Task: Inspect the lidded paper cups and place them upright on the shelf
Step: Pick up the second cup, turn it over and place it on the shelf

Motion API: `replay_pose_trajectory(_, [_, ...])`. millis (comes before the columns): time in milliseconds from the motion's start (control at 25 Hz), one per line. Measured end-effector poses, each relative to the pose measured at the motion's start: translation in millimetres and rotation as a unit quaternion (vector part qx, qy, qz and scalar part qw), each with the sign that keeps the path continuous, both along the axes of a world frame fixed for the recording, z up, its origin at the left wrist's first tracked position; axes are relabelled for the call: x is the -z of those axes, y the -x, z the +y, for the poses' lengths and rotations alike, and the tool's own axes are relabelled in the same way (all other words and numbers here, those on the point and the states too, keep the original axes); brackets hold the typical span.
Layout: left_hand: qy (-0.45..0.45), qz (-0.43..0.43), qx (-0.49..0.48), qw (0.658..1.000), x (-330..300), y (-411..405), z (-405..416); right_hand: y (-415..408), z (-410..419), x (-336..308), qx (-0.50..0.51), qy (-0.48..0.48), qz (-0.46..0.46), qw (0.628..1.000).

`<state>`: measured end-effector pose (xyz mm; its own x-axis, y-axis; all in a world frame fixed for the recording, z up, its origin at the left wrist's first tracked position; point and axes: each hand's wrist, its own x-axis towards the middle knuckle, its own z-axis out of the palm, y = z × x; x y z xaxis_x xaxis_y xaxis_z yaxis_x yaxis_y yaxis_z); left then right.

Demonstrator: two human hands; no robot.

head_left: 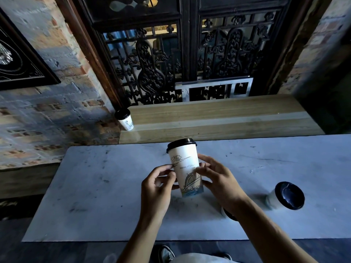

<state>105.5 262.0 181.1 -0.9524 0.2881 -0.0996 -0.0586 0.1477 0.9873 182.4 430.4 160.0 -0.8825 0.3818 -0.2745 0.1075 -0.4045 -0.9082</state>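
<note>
A tall white paper cup point(185, 164) with a black lid and line drawings is held upright above the pale table between both hands. My left hand point(156, 184) pinches its left side with curled fingers. My right hand point(218, 179) grips its right side, fingers wrapped across the front. A second lidded cup point(125, 119) stands upright at the left end of the wooden shelf point(218, 118). A third lidded cup point(284, 196) lies tipped on the table at the right, lid toward me. Part of another cup point(228, 214) shows under my right forearm.
The pale marble-like table point(95, 196) runs across the front, with the wooden shelf just behind it. Dark carved lattice doors point(190, 63) rise behind the shelf. A brick wall point(47, 120) stands to the left. My shoes point(167, 253) show below the table edge.
</note>
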Motion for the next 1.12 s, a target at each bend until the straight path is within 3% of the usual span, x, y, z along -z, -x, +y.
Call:
replay_pose_trajectory(280, [-0.024, -0.038, 0.024, 0.999, 1.1, -0.6, 3.4, 1.7, 7.9, -0.1, 0.016, 0.003, 0.009, 1.000])
replay_pose_trajectory(440, [0.005, -0.005, 0.021, 1.000, 3.4, 3.3, 2.6, 4.8, 7.3, 5.6, 0.027, 0.010, 0.014, 0.999])
replay_pose_trajectory(880, [-0.020, -0.051, 0.028, 0.998, -1.8, -1.3, 8.2, 1.0, 8.1, -8.3, -0.021, 0.026, 0.040, 0.999])
replay_pose_trajectory(1120, [-0.024, -0.064, 0.017, 0.998, 0.0, -0.2, 8.8, 1.2, 6.9, -5.2, -0.013, 0.041, 0.012, 0.999])
